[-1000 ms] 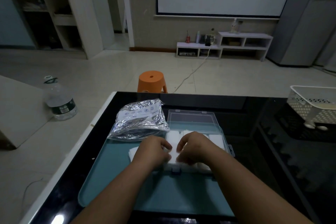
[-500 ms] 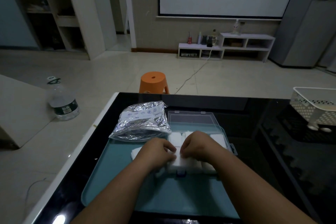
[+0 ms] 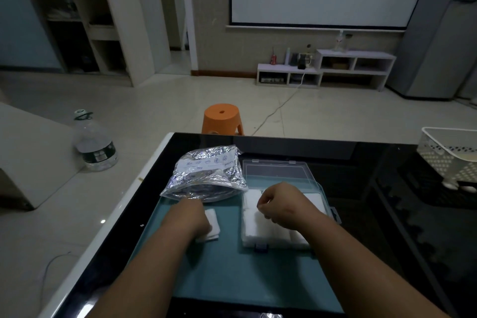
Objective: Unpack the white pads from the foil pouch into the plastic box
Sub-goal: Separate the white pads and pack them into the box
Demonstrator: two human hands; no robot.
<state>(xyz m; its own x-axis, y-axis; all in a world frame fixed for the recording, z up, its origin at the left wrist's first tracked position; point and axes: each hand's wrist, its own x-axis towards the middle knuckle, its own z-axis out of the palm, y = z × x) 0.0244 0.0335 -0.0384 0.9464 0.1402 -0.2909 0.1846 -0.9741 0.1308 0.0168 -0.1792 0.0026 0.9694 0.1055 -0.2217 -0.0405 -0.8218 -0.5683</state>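
White pads [image 3: 212, 223] left of the mat's [image 3: 232, 273] centre are gripped by the left hand [image 3: 192, 217]. The right hand [image 3: 281, 204] is curled over the plastic box [image 3: 277, 170] at the far right corner, and its hold cannot be told. Pads may be crumpled if forced into that crowded box.

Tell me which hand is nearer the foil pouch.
Left. Left hand is on a white pad beside the foil pouch; right hand is over the plastic box.

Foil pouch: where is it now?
Head view: the foil pouch lies far-left on the teal mat, left of the plastic box, beyond the left hand.
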